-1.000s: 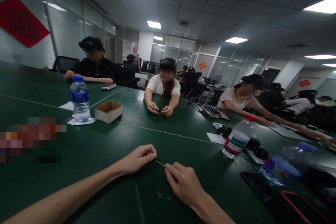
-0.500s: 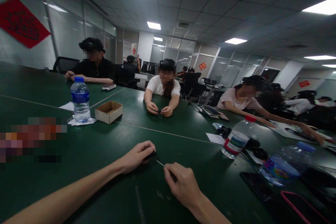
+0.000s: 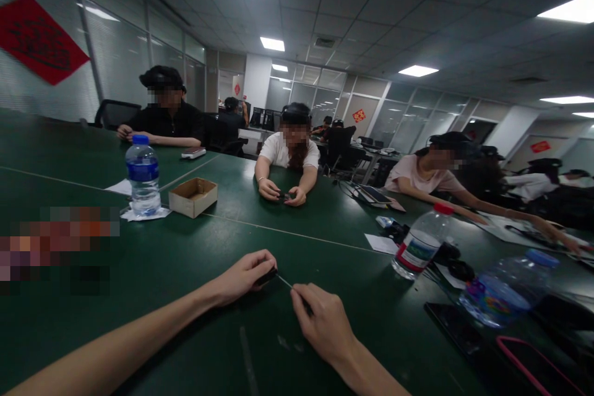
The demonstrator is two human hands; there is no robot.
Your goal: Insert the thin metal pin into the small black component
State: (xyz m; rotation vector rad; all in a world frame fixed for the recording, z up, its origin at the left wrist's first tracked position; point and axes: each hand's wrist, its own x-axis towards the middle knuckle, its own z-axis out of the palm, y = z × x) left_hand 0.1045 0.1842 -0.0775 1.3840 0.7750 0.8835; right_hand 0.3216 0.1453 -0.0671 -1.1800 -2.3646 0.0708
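Observation:
My left hand (image 3: 244, 276) rests on the green table (image 3: 185, 272) with its fingers curled round a small black object (image 3: 266, 276). A thin light strand (image 3: 284, 282) runs from that object to my right hand (image 3: 322, 320), which pinches its other end between thumb and fingers. Both hands lie close together near the table's front edge, and the strand is taut between them.
A water bottle (image 3: 143, 177) and an open cardboard box (image 3: 192, 197) stand at the left. Two more bottles, one upright (image 3: 420, 250) and one lying (image 3: 505, 291), black phones (image 3: 457, 328) and papers lie at the right. Three other people sit across the table.
My hands have stayed almost in place; the right hand shifted slightly and the strand between them tilted a little. The person opposite keeps handling a small dark item.

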